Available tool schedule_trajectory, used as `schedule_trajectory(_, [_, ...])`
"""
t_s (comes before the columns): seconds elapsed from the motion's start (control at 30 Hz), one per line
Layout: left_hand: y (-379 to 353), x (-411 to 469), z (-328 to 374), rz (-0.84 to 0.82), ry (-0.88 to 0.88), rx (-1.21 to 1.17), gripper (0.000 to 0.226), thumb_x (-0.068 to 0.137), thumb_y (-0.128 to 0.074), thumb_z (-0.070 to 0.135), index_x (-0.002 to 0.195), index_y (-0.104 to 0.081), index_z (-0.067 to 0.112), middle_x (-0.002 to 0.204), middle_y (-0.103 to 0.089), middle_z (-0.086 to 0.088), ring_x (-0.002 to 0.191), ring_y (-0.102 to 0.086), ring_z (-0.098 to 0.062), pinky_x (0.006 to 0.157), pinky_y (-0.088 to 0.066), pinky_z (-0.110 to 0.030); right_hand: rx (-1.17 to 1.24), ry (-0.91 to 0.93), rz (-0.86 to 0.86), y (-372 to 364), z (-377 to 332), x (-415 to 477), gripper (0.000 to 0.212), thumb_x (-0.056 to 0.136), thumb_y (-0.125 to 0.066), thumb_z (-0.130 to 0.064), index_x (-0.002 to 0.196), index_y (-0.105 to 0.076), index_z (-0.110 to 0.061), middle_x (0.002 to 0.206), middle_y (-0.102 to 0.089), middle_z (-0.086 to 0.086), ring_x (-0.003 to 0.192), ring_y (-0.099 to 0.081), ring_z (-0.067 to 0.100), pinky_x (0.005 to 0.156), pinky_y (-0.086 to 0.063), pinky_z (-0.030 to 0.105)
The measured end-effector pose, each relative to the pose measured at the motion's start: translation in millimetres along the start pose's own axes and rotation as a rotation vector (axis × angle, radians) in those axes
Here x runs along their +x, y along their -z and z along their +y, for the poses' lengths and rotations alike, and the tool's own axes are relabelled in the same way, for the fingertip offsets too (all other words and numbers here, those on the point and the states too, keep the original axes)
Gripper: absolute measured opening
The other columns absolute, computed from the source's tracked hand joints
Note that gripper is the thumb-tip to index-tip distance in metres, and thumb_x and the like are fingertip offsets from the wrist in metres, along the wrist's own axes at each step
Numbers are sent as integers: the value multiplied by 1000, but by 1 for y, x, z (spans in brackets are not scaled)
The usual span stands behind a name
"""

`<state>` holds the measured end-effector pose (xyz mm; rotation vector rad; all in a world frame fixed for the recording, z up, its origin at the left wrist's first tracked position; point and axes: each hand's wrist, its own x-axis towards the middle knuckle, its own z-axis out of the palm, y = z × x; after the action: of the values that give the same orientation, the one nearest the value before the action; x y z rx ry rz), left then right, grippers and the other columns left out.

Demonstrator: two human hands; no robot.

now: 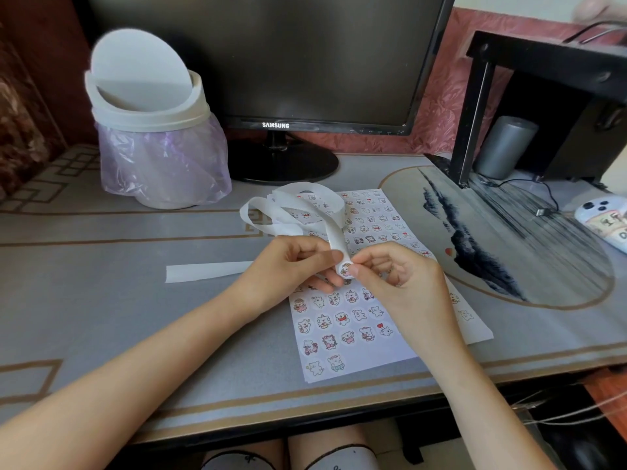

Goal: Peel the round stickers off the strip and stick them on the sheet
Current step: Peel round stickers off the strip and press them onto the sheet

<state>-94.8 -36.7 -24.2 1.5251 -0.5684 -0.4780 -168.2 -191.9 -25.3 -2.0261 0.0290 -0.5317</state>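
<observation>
Head view. The left hand (291, 262) pinches the free end of the strip (330, 228) between thumb and curled fingers, with the paper bent over the fingertips. I judge the bend is there to lift a sticker's edge off the backing. The right hand (397, 276) meets it from the other side, its thumb and forefinger closed on the rim of the round sticker (345, 269) at that end. The other fingers are curled loosely and hold nothing. The sticker looks partly lifted, but whether it is free of the strip cannot be told.

Both hands hover just above the sheet (400, 349), which lies flat on the desk mat (101, 317) directly under the grip, so I judge the way down to a free spot is short. Away from the grip the strip loops back in slack white curls and rests on the far part of the sheet.

Counted: two hands, one long strip, one sticker in the pinch. One loose length of backing paper (208, 271) lies left of the grip. The sheet may be two overlapping sheets; I cannot tell. Nearer than the grip, the last row has two stickers and the row before it five. Beyond the grip they are too many and too small to count.
</observation>
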Motion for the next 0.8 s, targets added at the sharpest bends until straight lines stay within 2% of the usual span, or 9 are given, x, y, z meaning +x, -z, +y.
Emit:
schedule_trajectory(0.23, [0,1,-1,11,3,7,15,89,-57,11,83,-68,3,73,-71,-11,70,-68,-15,71,-57,-22,-26,24,1,-1,0,-1,13,78,-74,-10,78,-68,-22,75,-69,-6,72,-62,10,69,-52,36])
schedule_trajectory(0.47, [0,1,0,15,5,13,17,89,-58,11,75,-67,7,73,-71,-11,71,-69,-17,72,-57,-23,-41,15,0,-1,0,-2,17,78,-73,-12,76,-66,-27,80,-67,-13,71,-61,7,66,-50,30])
schedule_trajectory(0.57, [1,1,-1,15,6,17,16,89,-58,13,78,-68,6,73,-71,-11,72,-69,-18,74,-57,-24,-37,21,7,-1,0,-2,16,79,-73,-12,77,-66,-26,80,-67,-13,72,-60,6,67,-51,29])
schedule_trajectory(0.8, [0,1,-1,17,14,10,16,89,-57,11,81,-66,1,72,-71,-11,72,-68,-19,74,-57,-24,-16,19,-2,-2,1,-1,17,78,-73,-10,77,-67,-26,78,-68,-12,72,-61,8,68,-52,33])
